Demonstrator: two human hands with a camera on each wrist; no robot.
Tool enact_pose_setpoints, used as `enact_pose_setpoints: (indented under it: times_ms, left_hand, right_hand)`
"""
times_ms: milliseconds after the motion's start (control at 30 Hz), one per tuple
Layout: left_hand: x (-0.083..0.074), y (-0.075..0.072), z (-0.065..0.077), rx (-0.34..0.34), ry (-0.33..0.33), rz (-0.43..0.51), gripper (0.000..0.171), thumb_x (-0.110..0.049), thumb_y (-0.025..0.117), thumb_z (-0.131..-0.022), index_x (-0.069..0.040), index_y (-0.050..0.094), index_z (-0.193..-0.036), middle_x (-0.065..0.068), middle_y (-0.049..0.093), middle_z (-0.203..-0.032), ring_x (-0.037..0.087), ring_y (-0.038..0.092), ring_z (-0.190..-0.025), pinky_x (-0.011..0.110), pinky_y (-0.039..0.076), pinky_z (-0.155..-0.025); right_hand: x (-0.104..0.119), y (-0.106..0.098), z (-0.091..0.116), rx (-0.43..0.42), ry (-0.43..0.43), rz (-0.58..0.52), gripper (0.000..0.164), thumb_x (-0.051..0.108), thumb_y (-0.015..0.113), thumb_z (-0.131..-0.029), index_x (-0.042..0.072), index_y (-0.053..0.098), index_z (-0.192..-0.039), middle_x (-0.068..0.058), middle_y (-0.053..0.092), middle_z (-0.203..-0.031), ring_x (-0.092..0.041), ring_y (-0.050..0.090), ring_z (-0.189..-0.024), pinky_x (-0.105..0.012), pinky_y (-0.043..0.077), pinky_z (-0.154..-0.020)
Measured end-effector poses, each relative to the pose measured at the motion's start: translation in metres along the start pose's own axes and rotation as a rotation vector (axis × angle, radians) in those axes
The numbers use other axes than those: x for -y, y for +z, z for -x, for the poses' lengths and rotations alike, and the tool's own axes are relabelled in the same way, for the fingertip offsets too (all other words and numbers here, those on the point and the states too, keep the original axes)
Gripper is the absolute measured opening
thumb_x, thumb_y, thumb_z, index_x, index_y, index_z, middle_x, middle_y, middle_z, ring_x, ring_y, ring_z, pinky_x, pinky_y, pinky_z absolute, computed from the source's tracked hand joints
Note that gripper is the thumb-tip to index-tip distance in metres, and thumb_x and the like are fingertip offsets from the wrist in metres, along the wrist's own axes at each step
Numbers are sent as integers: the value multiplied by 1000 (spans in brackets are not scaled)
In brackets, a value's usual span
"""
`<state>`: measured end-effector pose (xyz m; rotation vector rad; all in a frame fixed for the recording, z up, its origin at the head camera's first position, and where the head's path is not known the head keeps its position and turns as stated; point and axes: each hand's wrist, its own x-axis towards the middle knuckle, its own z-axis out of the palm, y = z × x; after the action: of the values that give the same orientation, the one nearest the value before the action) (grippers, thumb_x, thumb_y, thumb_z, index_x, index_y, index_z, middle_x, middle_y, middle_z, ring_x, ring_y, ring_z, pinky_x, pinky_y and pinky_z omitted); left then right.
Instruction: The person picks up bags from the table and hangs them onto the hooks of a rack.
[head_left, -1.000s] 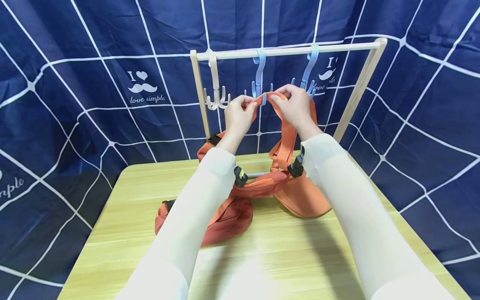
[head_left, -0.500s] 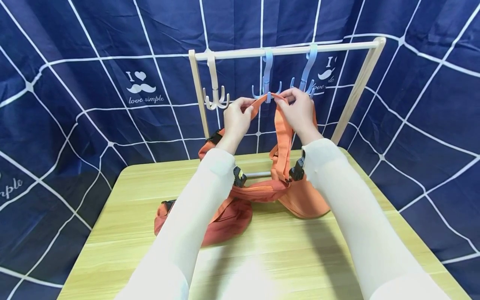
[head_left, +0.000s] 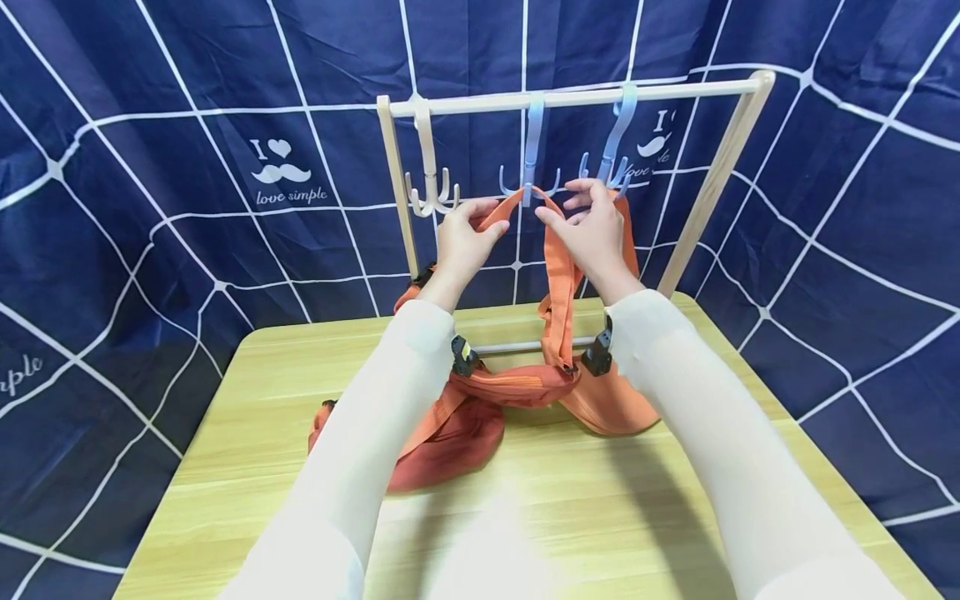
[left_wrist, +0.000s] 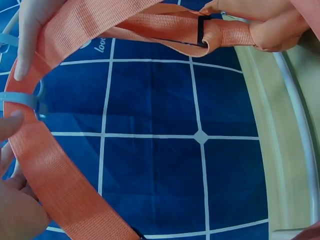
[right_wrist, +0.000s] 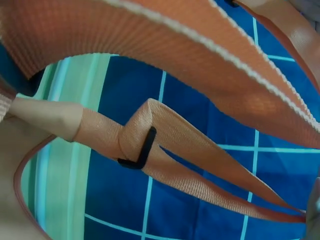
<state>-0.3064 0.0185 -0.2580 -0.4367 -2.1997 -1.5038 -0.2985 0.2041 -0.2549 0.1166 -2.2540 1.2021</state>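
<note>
An orange webbing strap (head_left: 557,275) loops over the lower prong of the middle blue hook (head_left: 533,142). My left hand (head_left: 461,242) holds the strap loosely left of the prong, thumb in front; the left wrist view shows a fingertip on the webbing (left_wrist: 55,170) beside the hook. To the right of the prong, my right hand (head_left: 596,233) has its thumb near the strap and its fingers spread. Below, the strap joins a red-orange bag (head_left: 517,386) hanging low over the table. The right wrist view shows strap with a black slider buckle (right_wrist: 142,150).
A wooden rack bar (head_left: 480,102) carries a beige hook (head_left: 427,158) at left and another blue hook (head_left: 618,133) at right, with orange strap below it. A dark red bag (head_left: 457,442) and an orange rounded piece (head_left: 611,400) lie on the wooden table (head_left: 262,367).
The middle blue hook has shifted right and turned. My left hand has moved slightly left and loosened; my right thumb and fingers have spread from their pinch on the strap, which stays on the prong.
</note>
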Motion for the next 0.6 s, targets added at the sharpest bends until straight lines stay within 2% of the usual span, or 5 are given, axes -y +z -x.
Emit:
enact_pose_setpoints:
  times_ms: [133,333,600]
  left_hand:
    - [3,-7,2,27,33,66,38,-11,78,-80,-1,67,-115,12,68,-104,20,63,-91,23,48,-78]
    - [7,-17,7,59,51,100,42,-14,81,-77,-3,67,-116,9,68,-107,17,64,-92,23,49,-79]
    - [15,-34,17,76,39,142,44,-11,80,-78,-1,65,-118,13,67,-109,21,62,-94,27,48,-83]
  right_hand:
    - [1,2,5,27,-23,-30,65,48,74,-78,14,49,-127,-4,59,-107,-15,60,-80,-23,46,-69]
    - [4,5,12,60,-58,-58,64,48,72,-80,14,48,-128,-4,59,-109,-14,60,-80,-23,47,-69]
    - [11,10,20,106,-101,-103,60,45,70,-83,12,48,-128,-6,58,-111,-15,59,-83,-26,47,-70]
